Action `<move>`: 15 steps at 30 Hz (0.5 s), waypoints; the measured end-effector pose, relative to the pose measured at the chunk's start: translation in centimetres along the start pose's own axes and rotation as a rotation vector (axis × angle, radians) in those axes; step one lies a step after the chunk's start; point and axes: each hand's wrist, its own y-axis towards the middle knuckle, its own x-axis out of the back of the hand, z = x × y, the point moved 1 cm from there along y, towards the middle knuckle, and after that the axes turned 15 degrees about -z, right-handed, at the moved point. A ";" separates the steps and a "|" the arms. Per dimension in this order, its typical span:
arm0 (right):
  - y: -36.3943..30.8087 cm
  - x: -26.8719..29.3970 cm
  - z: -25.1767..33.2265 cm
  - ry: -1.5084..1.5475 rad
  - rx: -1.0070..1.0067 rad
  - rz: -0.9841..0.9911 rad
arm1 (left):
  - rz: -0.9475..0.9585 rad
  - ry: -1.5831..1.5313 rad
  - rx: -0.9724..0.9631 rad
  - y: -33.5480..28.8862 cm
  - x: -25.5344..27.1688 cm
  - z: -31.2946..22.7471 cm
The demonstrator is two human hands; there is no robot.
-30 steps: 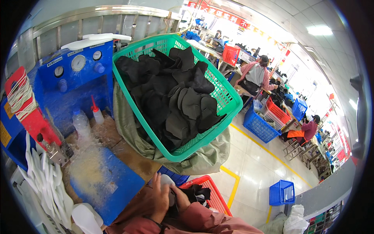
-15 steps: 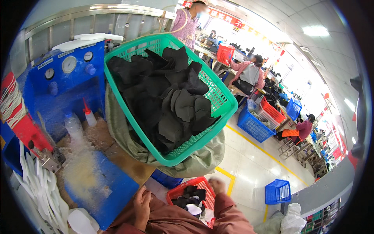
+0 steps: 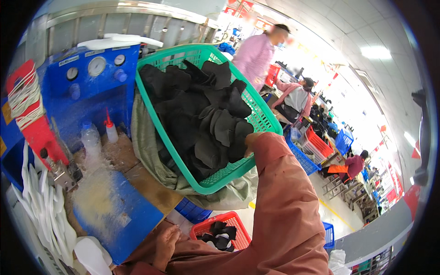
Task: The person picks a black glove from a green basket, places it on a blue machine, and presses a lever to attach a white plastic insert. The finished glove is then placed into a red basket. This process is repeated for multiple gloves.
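A green plastic basket holds a heap of black, rounded cut pieces that look like fabric or foam. My right hand is inside its right rim, against the pieces at that side. Its fingertips are hidden, so I cannot make out whether a piece is gripped. Down at my lap, my left hand rests with slightly bent fingers and nothing in it. Just beyond it on the right stands a red basket with black and white pieces inside.
On the left, a blue machine with gauges stands behind a dusty blue board. A red-tipped squeeze bottle and a clear bottle are close by. White sole-shaped pieces stack at far left. A person walks beyond the green basket.
My right hand has gone from beside the red basket up and forward into the green basket. My left hand stays low. The person at the back has moved rightward.
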 end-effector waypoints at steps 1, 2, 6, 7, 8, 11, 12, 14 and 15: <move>1.5 -0.6 -0.1 -0.014 -0.002 0.019 | -0.001 0.009 0.018 -0.1 0.5 0.0; 2.6 -1.1 -0.3 -0.012 0.005 -0.001 | 0.005 -0.002 0.024 0.0 0.7 0.1; 2.7 -0.9 -1.6 0.088 0.063 -0.239 | 0.007 -0.026 0.033 0.3 1.2 0.3; 1.5 -0.6 -2.2 0.153 0.136 -0.297 | 0.009 -0.041 0.033 0.4 1.3 0.3; 0.1 -0.1 -3.2 0.242 0.088 -0.500 | 0.010 -0.059 0.045 0.5 1.2 0.3; -4.7 0.6 -4.9 0.534 0.058 -0.756 | 0.004 -0.011 0.036 0.6 1.4 0.0; -6.0 0.9 -5.3 0.627 0.068 -0.858 | 0.028 -0.021 0.019 0.8 1.2 -0.2; -7.6 0.6 -4.9 0.732 0.075 -0.816 | 0.056 -0.028 -0.003 0.8 1.0 -0.4; -8.2 0.7 -4.8 0.769 0.076 -0.846 | 0.062 -0.020 0.007 0.8 0.9 -0.5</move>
